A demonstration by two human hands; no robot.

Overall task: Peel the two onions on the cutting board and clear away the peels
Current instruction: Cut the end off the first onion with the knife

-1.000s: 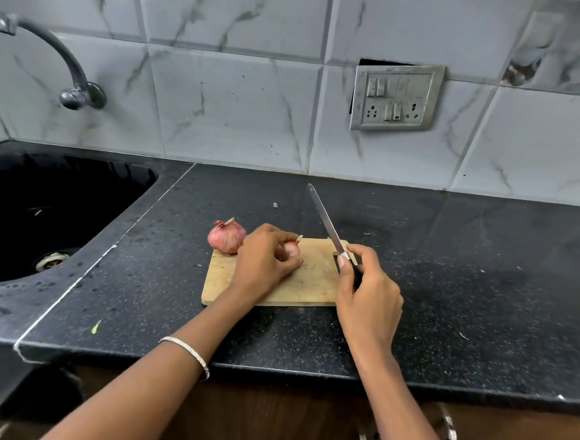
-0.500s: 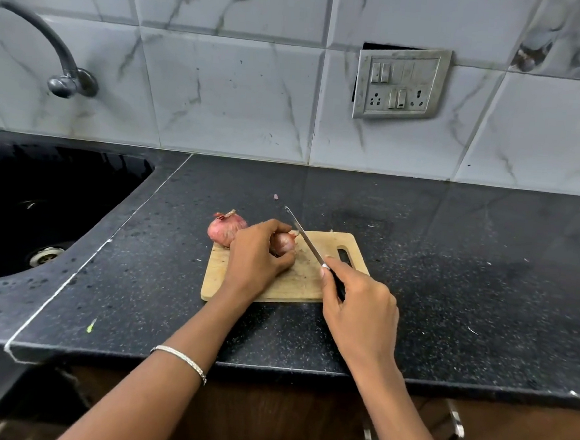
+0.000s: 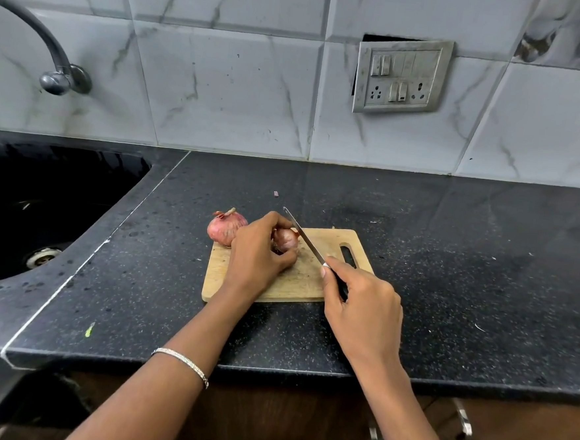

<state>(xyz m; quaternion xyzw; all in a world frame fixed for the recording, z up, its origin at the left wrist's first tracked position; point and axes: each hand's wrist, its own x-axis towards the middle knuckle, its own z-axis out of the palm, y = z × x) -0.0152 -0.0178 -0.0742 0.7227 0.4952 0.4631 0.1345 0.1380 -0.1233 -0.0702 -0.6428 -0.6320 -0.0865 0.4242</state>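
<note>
Now: L hand (image 3: 259, 252) curled over the smaller onion (image 3: 286, 241), fingers and thumb gripping it from the left and pinning it to the cutting board (image 3: 297, 285). Only the onion's R side shows; axis not readable under the fingers.

R hand (image 3: 361, 304) wrapped round the dark handle of a knife (image 3: 304, 237), forefinger laid along the top near the blade's base. Knife's long axis runs diag., from R hand at near-right up to far-left; tip points away and left, past the L knuckles. Blade crosses the held onion's R side. Touching or just over it, can't tell.

Second onion (image 3: 224, 229), skin on, sits at the board's far-left corner, just beside the back of the L hand; dry stem tuft points up and slightly right.

Thin bracelet (image 3: 182, 363) on L wrist.

Board lies on black speckled counter (image 3: 450, 265), handle slot to the right. Sink (image 3: 42, 202) at left, tap (image 3: 57, 66) above it. Switch plate (image 3: 401, 76) on the tiled wall; markings too small to read.
</note>
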